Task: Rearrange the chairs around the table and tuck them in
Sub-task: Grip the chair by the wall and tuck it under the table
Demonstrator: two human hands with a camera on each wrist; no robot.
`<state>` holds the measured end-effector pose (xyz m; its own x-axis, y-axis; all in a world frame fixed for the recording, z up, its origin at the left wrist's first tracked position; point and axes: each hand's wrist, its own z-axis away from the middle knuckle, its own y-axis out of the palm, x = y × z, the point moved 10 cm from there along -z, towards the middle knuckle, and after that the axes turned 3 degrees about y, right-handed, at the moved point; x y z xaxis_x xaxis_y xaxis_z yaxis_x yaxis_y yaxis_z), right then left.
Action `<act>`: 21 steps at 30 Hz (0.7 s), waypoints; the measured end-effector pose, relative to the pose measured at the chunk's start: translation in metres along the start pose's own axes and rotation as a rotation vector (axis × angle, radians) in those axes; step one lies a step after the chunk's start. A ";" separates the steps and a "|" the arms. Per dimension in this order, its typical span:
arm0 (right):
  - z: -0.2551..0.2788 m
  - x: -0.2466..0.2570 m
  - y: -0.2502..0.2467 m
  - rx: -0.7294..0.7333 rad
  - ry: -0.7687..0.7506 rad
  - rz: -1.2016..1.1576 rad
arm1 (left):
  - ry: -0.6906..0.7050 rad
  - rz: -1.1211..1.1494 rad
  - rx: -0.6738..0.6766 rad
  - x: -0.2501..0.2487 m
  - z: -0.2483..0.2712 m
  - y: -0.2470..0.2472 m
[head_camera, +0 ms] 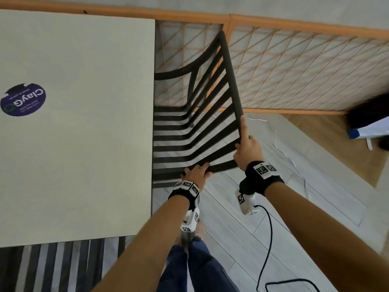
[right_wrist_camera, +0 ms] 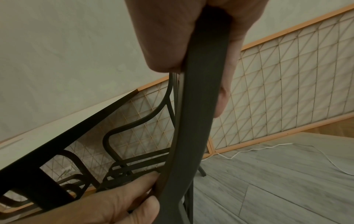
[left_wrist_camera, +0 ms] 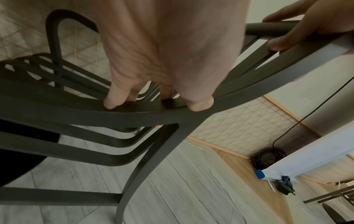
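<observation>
So we've got the dark slatted chair (head_camera: 195, 131) at the right side of the white table (head_camera: 84, 144), front of its seat already under the tabletop edge and its backrest leaning out toward us, with the orange-framed lattice screen (head_camera: 294, 66) just behind it. Our left hand (head_camera: 196, 172) is curled over the nearest side slat where the seat bends up into the back, and our right hand (head_camera: 248, 148) is wrapped around the top rail, index finger lying straight along it. Further out, a second slatted chair (head_camera: 63, 264) sits at the table's near edge, a purple round sticker (head_camera: 23, 100) is on the tabletop, and a thin white cable (head_camera: 280, 144) trails over the grey plank floor (head_camera: 294, 207).
</observation>
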<state>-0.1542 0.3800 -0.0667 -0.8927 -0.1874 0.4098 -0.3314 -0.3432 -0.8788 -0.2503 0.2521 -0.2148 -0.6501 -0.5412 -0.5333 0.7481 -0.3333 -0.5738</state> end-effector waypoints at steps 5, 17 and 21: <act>0.010 -0.004 0.001 0.009 0.012 -0.020 | -0.004 -0.006 -0.009 0.004 0.007 0.008; 0.026 -0.001 -0.006 -0.019 -0.029 -0.042 | -0.010 0.009 -0.041 0.018 0.037 -0.016; 0.045 -0.004 -0.008 -0.007 -0.050 -0.027 | -0.039 -0.030 -0.039 0.032 0.060 -0.010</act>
<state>-0.1343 0.3418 -0.0500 -0.8673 -0.2240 0.4446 -0.3570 -0.3426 -0.8690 -0.2705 0.1917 -0.1890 -0.6657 -0.5615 -0.4915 0.7223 -0.3193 -0.6135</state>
